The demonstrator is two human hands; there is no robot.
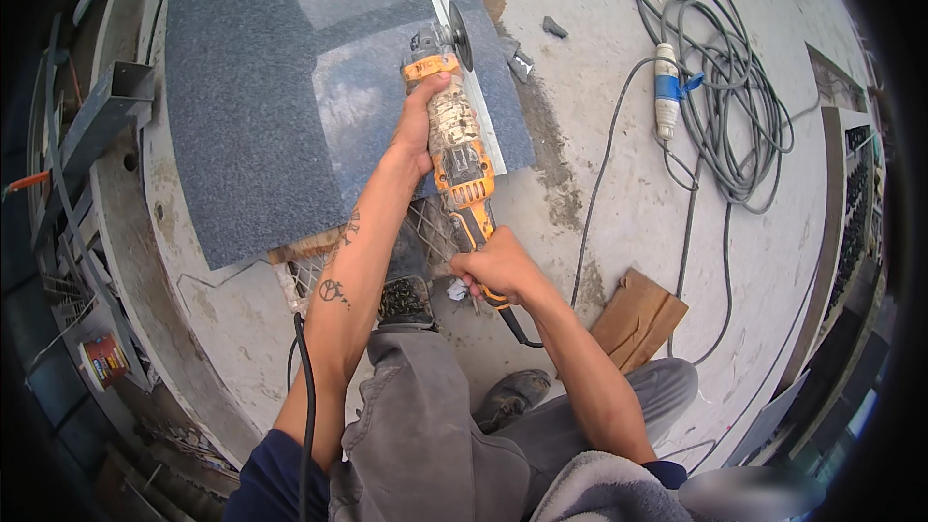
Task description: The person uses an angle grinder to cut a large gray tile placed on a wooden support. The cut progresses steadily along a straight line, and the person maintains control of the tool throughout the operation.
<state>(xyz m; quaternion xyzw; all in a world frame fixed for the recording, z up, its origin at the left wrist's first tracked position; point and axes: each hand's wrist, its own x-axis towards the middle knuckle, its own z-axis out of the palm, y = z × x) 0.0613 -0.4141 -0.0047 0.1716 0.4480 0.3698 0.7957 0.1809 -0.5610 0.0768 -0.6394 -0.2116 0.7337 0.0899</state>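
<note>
Here's the dark slab (pixel 242 116), pale strip (pixel 489 140) along its right side, orange grinder (pixel 464 150) above them, left hand (pixel 416 126) wrapped round its front, right hand (pixel 503 266) clasping its rear, and firm, even control should help the disc (pixel 459 37) track straight.

Angle grinder (pixel 456 126) in left hand (pixel 418 123) and right hand (pixel 502 265) over dark slab (pixel 242 126).
</note>
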